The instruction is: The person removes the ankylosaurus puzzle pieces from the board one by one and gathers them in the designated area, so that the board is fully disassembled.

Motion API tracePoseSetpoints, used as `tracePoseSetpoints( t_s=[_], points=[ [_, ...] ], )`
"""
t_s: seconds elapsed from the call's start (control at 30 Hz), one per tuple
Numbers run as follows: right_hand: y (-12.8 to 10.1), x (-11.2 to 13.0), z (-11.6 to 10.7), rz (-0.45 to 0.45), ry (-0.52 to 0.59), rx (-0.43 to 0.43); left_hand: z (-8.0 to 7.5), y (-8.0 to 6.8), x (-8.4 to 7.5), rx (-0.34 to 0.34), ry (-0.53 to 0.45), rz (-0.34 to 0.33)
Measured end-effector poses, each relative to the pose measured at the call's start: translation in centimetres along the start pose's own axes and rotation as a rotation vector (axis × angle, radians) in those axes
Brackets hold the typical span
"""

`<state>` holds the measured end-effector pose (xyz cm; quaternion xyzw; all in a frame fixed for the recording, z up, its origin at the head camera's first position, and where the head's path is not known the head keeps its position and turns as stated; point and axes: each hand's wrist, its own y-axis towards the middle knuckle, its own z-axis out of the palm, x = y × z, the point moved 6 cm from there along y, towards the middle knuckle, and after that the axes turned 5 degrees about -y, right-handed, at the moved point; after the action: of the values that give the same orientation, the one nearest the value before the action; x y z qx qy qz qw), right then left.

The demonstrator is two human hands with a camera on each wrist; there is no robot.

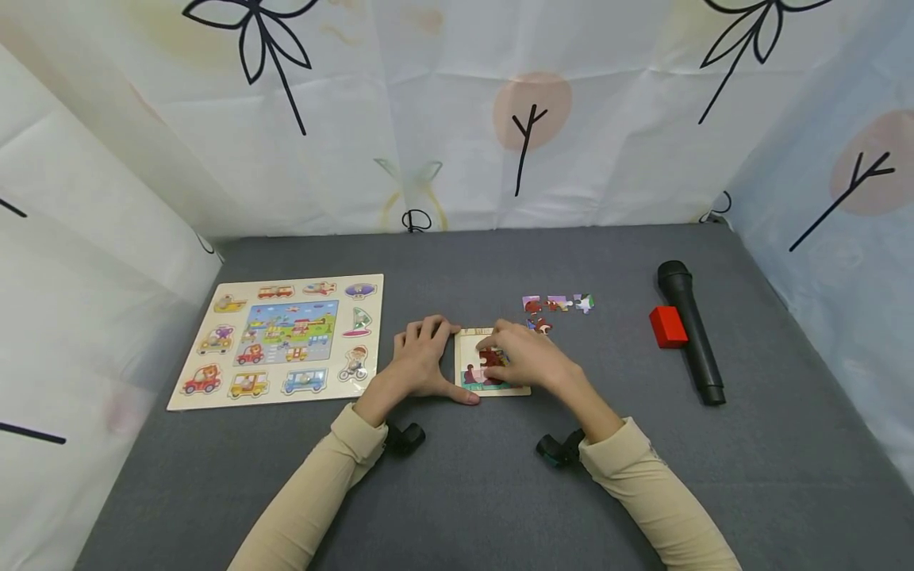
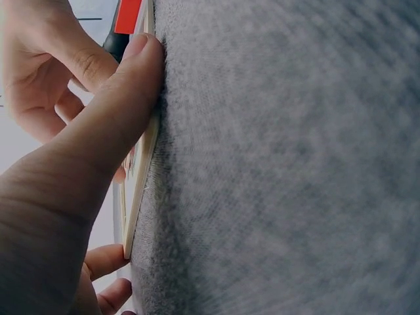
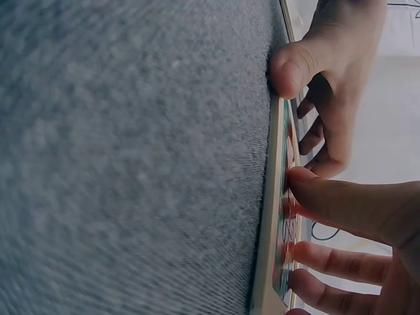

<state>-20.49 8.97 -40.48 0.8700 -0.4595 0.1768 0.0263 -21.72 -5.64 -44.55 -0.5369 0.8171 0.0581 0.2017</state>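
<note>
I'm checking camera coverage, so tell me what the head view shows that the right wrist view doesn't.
Only the head view shows the vehicle puzzle board, the loose puzzle pieces, the black microphone and the red block. Only the right wrist view shows the small puzzle tray edge-on, with fingertips pressing its face. Both show the left hand bracing the tray, the right hand on it, and the grey mat.

Bright, even, near-shadowless light; wide-angle bending at the head view's edges; wrist close-ups soft, perhaps slightly overexposed.
</note>
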Motion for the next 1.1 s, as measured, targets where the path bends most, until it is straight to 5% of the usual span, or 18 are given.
tracePoseSetpoints(
  t_s=[1.1],
  points=[
    [-0.22, 0.57, -0.11, -0.01, -0.055, -0.064, 0.01, 0.0, -0.05, 0.001, -0.009, 0.003]
  ],
)
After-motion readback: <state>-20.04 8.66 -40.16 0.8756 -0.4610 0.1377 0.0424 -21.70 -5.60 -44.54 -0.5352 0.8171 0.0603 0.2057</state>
